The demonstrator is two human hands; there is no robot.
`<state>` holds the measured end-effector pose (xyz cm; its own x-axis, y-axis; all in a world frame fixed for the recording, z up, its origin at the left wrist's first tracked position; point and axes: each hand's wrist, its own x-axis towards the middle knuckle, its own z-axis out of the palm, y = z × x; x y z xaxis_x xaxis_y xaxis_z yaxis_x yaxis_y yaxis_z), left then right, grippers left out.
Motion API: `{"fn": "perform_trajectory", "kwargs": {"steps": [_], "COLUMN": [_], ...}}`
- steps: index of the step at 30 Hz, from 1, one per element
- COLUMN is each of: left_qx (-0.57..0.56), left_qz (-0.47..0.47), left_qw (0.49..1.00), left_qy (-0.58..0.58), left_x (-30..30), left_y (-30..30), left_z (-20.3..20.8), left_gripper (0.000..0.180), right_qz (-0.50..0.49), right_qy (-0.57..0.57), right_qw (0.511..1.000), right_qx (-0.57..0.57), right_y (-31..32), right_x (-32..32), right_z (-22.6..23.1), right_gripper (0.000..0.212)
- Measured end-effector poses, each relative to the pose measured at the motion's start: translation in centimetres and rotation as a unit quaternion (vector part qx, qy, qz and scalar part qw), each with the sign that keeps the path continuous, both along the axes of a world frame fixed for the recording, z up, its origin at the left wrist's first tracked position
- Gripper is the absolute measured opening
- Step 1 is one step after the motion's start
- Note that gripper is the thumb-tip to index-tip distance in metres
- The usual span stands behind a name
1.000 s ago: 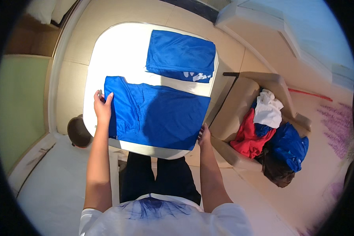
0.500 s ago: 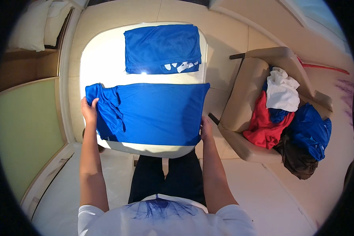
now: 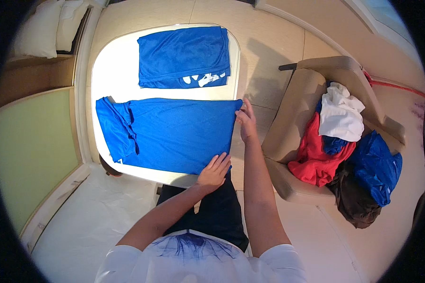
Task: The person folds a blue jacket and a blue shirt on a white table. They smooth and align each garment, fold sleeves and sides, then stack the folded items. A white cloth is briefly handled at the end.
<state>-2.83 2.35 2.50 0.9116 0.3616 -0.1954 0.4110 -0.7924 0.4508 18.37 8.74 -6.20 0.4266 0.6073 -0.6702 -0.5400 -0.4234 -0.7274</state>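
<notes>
Head view: blue jersey (image 3: 174,134), likely light, limp and slippery, lies flat mid-frame on tabletop (image 3: 115,70); left hand (image 3: 215,170) flat, open on its lower-right hem, right hand (image 3: 246,121) pinching its upper-right corner.

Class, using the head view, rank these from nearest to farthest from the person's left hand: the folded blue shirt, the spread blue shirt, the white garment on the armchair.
From the left hand:
1. Spread blue shirt, under the hand.
2. Folded blue shirt, at the table's far end.
3. White garment, right, on the armchair.
</notes>
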Motion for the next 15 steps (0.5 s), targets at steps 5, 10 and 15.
{"fn": "perform_trajectory", "kwargs": {"steps": [5,10,15], "left_qx": [0.163,0.134,-0.081], "left_qz": [0.044,0.007,0.126], "left_qw": [0.985,0.989,0.984], "left_qy": [0.030,0.061,-0.097], "left_x": [3.2,4.9,3.4], "left_y": [-2.3,-0.9,0.4], "left_z": [-2.9,-3.7,-2.4], "left_gripper": [0.042,0.034,0.033], "right_qz": [0.071,0.118,0.210], "right_qy": [0.072,0.044,-0.111], "right_qw": [0.994,0.992,0.971], "right_qx": [0.045,0.022,-0.024], "right_y": [0.1,0.3,1.4], "right_x": [2.8,3.4,4.7], "right_z": [-2.7,-1.4,2.8], "right_gripper": [0.044,0.029,0.019]}}
